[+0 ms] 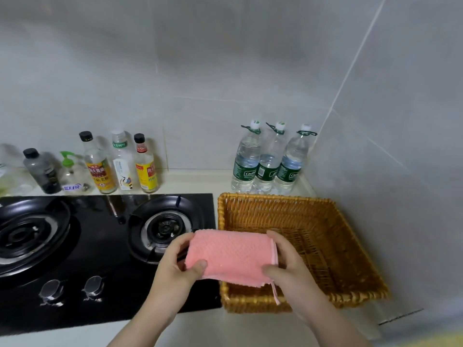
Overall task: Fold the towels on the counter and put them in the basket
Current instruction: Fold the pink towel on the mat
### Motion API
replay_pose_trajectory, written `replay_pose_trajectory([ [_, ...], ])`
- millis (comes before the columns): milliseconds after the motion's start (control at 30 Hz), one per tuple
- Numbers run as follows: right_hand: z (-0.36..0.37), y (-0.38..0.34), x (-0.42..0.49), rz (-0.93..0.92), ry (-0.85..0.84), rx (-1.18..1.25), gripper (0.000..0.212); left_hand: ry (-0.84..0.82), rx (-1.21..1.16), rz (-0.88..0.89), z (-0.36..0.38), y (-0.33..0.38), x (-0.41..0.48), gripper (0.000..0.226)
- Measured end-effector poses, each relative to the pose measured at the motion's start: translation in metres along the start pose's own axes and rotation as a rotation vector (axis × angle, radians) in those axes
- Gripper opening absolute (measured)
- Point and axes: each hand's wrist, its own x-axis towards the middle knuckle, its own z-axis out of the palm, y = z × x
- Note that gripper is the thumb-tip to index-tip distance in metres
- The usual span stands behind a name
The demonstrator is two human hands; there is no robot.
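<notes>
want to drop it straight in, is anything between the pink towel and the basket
Nothing visible is. The left hand and right hand grip the folded pink towel over the left edge of the basket. The visible part of the basket holds nothing; the water bottles stand behind it.

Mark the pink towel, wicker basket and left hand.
pink towel (230, 256): head view, middle of folded face.
wicker basket (275, 211): head view, far inner wall.
left hand (171, 270): head view, back of hand.

The basket (338, 236) lies open-topped; water bottles (269, 161) crowd behind its far rim.
</notes>
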Motion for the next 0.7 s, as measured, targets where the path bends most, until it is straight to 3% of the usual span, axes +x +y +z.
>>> replay_pose_trajectory([
  [200, -0.064, 0.017, 0.041, -0.062, 0.037, 0.036, 0.062, 0.103, 0.094, 0.008, 0.075, 0.005, 0.022, 0.044],
  [400, -0.119, 0.054, 0.093, -0.052, 0.059, 0.052, 0.059, 0.119, 0.141, -0.021, 0.154, 0.0, 0.06, 0.046],
  [700, -0.094, 0.089, 0.171, 0.014, -0.051, -0.053, 0.056, 0.323, 0.142, -0.184, 0.184, -0.043, 0.109, 0.053],
])
